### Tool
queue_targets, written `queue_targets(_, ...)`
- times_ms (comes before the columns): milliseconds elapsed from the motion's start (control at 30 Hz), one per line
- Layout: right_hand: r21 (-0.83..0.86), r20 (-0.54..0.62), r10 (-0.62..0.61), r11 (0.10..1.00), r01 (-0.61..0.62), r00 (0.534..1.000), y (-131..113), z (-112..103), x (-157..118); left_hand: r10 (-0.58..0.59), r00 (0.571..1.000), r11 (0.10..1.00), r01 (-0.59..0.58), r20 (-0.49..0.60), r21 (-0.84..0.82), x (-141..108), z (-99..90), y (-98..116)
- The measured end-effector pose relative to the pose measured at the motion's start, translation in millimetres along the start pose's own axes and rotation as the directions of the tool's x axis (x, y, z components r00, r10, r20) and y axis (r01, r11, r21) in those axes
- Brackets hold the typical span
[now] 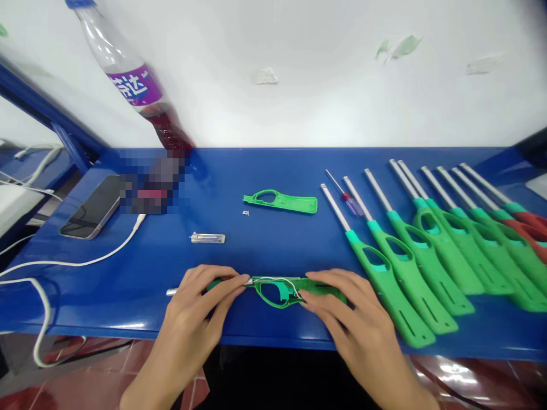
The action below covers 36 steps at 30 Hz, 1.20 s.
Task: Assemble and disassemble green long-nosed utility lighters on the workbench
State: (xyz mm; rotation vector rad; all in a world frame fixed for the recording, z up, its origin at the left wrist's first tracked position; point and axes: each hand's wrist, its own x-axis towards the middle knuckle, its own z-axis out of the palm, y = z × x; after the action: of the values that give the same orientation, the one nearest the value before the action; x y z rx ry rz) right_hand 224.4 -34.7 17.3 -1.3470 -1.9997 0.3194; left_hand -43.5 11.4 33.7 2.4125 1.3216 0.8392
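An opened green gas lighter [273, 299] lies sideways between my hands at the table's front, its inside showing a white wire and a teal trigger [282, 291]. My left hand [200, 307] is closed around the tube end, and the metal tip [171, 292] sticks out to its left. My right hand [352, 319] is closed on the handle end, fingertips at the wire beside the trigger; they partly hide the inside. Beyond them lie a loose green handle half [294, 203], a tiny metal piece [245, 213] and a clear fuel tank [208, 238].
Several assembled green lighters [397, 299] lie in a slanted row at right, with red ones [527, 230] at the far end. Among their tubes is a small screwdriver [352, 204]. At left are a phone [93, 208], a white cable [109, 256] and a drink bottle [137, 85].
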Motion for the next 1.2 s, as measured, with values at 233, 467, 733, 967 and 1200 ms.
queue_targets(233,0.004,0.001,0.000,1.000,0.000,1.000,-0.6,0.6,-0.1,-0.023,1.000,0.995,0.021,-0.020,-0.102,-0.3,2.5,-1.1)
queue_targets(467,0.020,0.012,0.005,1.000,-0.005,1.000,1.1,-0.4,-0.3,-0.038,0.999,0.990,0.037,-0.010,-0.138,3.8,1.2,-1.6)
queue_targets(733,0.013,0.013,0.012,1.000,-0.012,1.000,0.8,0.0,-0.3,0.009,1.000,0.988,-0.010,-0.005,-0.151,5.4,1.7,-3.1)
queue_targets(967,0.021,-0.005,0.007,1.000,-0.007,1.000,2.6,1.3,-0.3,0.050,0.998,0.983,-0.045,0.027,-0.178,6.3,-1.4,-2.4)
queue_targets(1200,0.022,-0.006,0.004,1.000,-0.004,1.000,3.3,1.2,-2.5,0.078,0.997,0.981,-0.075,0.007,-0.181,6.7,1.9,-6.5)
